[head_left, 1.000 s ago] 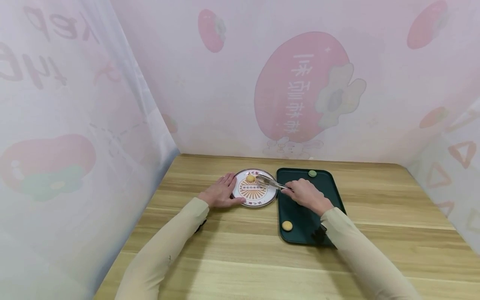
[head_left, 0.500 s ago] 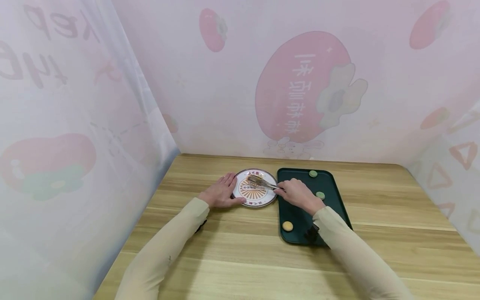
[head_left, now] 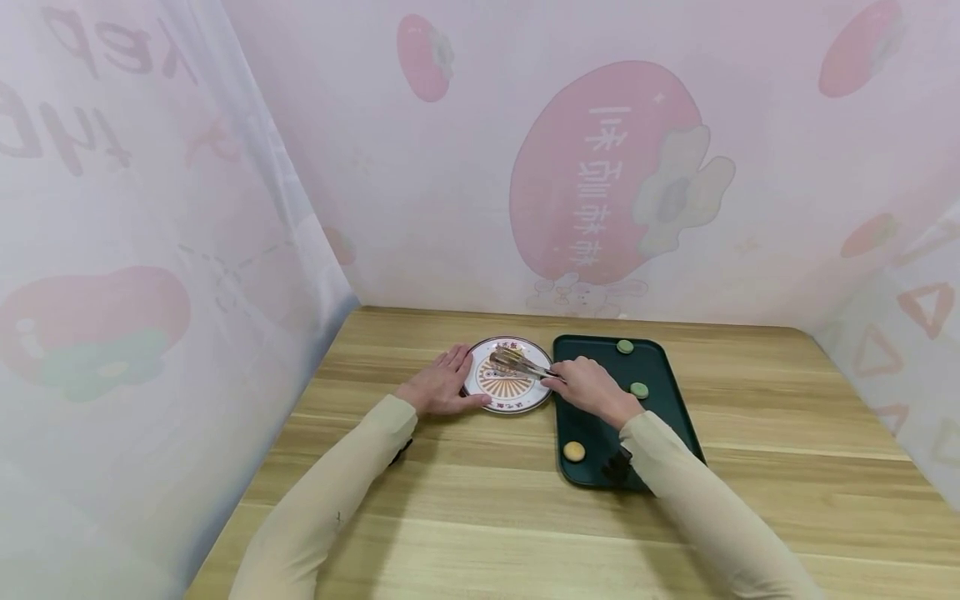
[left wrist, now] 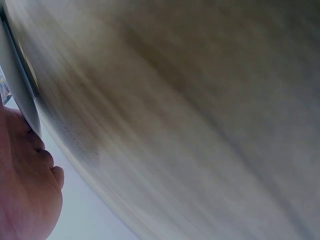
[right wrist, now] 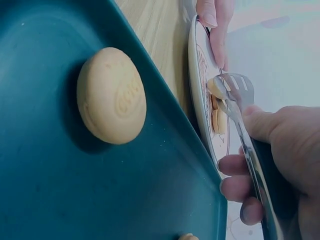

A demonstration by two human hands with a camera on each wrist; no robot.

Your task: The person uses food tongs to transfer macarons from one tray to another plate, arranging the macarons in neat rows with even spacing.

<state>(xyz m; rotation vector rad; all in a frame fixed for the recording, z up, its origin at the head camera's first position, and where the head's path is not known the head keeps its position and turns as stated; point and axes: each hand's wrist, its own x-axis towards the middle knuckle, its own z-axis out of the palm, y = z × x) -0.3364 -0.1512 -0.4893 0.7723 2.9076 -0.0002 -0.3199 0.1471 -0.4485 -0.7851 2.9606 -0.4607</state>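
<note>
My left hand (head_left: 442, 385) lies at the left side of the white patterned plate (head_left: 517, 402), fingers straight, with fingertips and thumb touching the rim. In my right hand (head_left: 596, 388) is a pair of metal tongs (head_left: 521, 362), their tips over the plate's upper part. From the right wrist view, a yellow round cookie (right wrist: 216, 88) sits at the tongs' tips, and more cookie (right wrist: 219, 121) shows beside it on the plate. Whether the tips squeeze the first cookie is unclear. Fingers of the left hand (left wrist: 30, 175) reach the plate's underside edge in the left wrist view.
A dark green tray (head_left: 607, 433) stands right of the plate, under my right forearm. On it are a yellow cookie (head_left: 573, 451) at the near left and two green cookies (head_left: 626, 347) toward the far right. Behind the wooden table (head_left: 450, 517) hangs a printed curtain (head_left: 465, 183).
My right hand has moved left with the tongs, whose tips now cover the yellow cookie on the plate. A green cookie on the tray has come into view. The left hand stays put.
</note>
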